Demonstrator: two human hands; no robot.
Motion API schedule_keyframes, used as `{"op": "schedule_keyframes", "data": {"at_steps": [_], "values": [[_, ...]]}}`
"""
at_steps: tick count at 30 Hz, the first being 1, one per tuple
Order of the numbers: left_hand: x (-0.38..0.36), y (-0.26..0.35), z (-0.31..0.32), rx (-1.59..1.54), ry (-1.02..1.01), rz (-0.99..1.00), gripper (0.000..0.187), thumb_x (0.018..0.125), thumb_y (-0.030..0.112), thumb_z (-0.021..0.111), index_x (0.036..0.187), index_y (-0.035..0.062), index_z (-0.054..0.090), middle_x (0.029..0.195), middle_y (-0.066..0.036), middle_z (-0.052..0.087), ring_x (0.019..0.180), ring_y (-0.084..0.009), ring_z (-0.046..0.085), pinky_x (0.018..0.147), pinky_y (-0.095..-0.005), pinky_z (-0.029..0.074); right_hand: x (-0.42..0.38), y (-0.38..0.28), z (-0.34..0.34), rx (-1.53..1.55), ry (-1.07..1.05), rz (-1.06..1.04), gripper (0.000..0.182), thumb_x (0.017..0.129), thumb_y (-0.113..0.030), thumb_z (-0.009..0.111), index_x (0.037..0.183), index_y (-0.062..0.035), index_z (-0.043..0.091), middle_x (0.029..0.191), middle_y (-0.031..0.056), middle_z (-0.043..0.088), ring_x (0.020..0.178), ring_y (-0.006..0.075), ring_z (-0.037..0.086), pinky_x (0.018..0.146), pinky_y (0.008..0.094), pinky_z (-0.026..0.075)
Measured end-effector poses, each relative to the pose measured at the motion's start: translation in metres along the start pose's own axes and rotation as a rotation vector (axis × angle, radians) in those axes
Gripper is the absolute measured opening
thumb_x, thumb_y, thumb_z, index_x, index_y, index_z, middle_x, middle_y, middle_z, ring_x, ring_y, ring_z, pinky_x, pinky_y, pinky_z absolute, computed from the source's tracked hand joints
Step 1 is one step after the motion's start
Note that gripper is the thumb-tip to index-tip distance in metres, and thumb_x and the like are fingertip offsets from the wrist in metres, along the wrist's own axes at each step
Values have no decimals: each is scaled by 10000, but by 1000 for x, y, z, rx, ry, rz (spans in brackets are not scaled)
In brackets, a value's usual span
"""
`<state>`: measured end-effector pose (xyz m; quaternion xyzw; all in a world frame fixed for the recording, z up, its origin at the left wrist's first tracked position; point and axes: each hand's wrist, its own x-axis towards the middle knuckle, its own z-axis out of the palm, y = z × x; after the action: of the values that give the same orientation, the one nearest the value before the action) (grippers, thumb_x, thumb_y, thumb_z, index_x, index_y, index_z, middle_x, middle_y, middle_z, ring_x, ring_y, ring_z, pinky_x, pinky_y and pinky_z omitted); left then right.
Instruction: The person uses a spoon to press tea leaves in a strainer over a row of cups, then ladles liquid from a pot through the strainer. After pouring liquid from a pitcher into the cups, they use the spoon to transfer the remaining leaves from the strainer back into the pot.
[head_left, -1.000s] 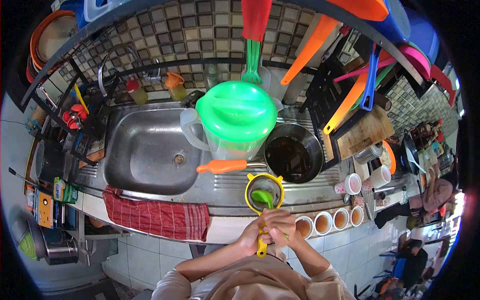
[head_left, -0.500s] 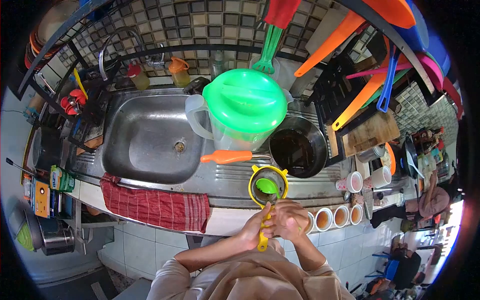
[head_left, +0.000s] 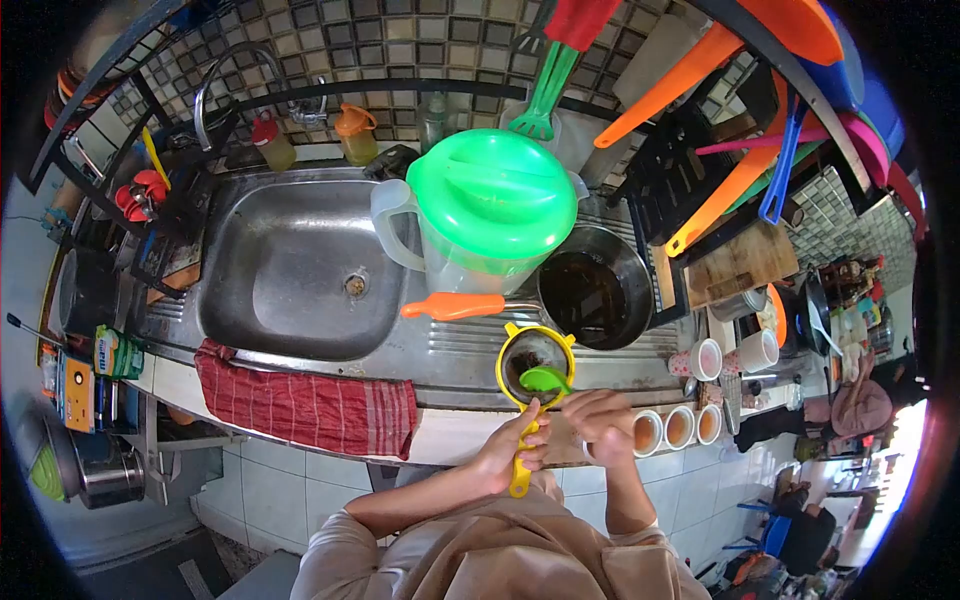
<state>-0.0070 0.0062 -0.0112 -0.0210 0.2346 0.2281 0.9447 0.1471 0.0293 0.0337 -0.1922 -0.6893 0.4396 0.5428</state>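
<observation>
My left hand (head_left: 514,452) is closed round the handle of a yellow-rimmed strainer (head_left: 501,372), held over the counter's front edge. Dark wet grounds lie in its mesh. In my right hand (head_left: 600,420) is a green spoon (head_left: 545,379), its bowl inside the strainer near the rim. Right beside that hand, paper cups (head_left: 648,432) of orange-brown liquid stand in a row, at least one of them partly hidden by it. Behind the strainer sits a saucepan (head_left: 640,315) of dark liquid, with an orange handle grip (head_left: 455,306).
A big pitcher with a green lid (head_left: 490,195) stands behind the strainer, beside the steel sink (head_left: 290,270). A red checked cloth (head_left: 310,405) hangs over the front edge. Stacked cups (head_left: 696,361) lie at the right. Utensils, including an orange spatula (head_left: 680,80), hang overhead. People are at far right.
My right hand has moved right, away from my left hand. The green spoon has shifted towards the strainer's near right rim, and dark grounds now show in the mesh.
</observation>
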Motion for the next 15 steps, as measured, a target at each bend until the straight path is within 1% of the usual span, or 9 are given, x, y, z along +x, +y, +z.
{"op": "schedule_keyframes", "data": {"at_steps": [1, 2, 3, 5, 9, 11, 12, 13, 15], "values": [[0, 0, 0, 14, 17, 1, 337, 869, 483, 407, 824, 149, 407, 588, 79, 278, 439, -30, 230, 409, -170, 206, -1, 4, 0, -42, -98, 67, 494, 861, -333, 357, 504, 8, 356, 502, 133, 410, 465, 271, 443, 477, 349, 365], [0, 0, 0, 29, 32, 4, 337, 867, 483, 410, 825, 149, 408, 589, 79, 277, 441, -30, 229, 409, -170, 206, 1, 9, 6, -59, -42, 2, 467, 852, -304, 362, 499, 2, 353, 488, 124, 384, 436, 272, 390, 446, 356, 312], [1, 0, 0, 29, 29, 4, 337, 867, 483, 410, 825, 149, 408, 589, 79, 277, 441, -30, 229, 409, -170, 206, 5, 10, 10, -62, -43, 2, 467, 852, -304, 362, 499, 2, 353, 488, 124, 384, 436, 272, 390, 446, 356, 312], [1, 0, -2, 19, -12, 18, 330, 869, 476, 415, 825, 149, 408, 592, 81, 281, 443, -29, 232, 409, -170, 205, 12, 9, 16, -104, 97, -96, 534, 853, -349, 359, 428, -39, 272, 393, 58, 259, 339, 211, 270, 403, 330, 245], [1, -1, -3, 1, -16, 12, 327, 872, 471, 414, 829, 147, 409, 587, 79, 284, 443, -30, 242, 409, -170, 203, 21, 9, 13, -116, 83, -149, 529, 848, -346, 372, 440, -22, 285, 410, 70, 281, 360, 216, 295, 408, 328, 253], [1, -1, -3, -17, 14, 7, 322, 874, 464, 415, 826, 145, 416, 576, 76, 287, 441, -31, 254, 406, -171, 206, 23, 14, 15, -267, -46, -129, 415, 820, -285, 394, 514, -5, 369, 496, 113, 366, 428, 253, 351, 434, 357, 282], [1, -2, -4, -19, 14, 11, 322, 874, 464, 415, 826, 145, 416, 576, 76, 287, 441, -31, 254, 406, -171, 206, 18, 23, 19, -237, -79, -104, 382, 807, -262, 402, 522, -9, 380, 507, 111, 378, 427, 247, 352, 434, 357, 283], [2, -2, -5, 24, 55, 33, 321, 882, 454, 404, 808, 142, 411, 592, 62, 319, 457, -38, 295, 413, -175, 236, 12, 25, 20, -234, -83, -106, 382, 807, -262, 402, 522, -9, 380, 507, 111, 378, 427, 247, 352, 434, 357, 283], [2, -3, -5, 62, 100, 56, 321, 889, 443, 392, 789, 139, 407, 607, 49, 350, 474, -45, 336, 420, -179, 266, 8, 24, 24, -185, -185, -152, 346, 791, -228, 398, 523, -9, 392, 513, 110, 389, 431, 254, 367, 437, 357, 289]]}}
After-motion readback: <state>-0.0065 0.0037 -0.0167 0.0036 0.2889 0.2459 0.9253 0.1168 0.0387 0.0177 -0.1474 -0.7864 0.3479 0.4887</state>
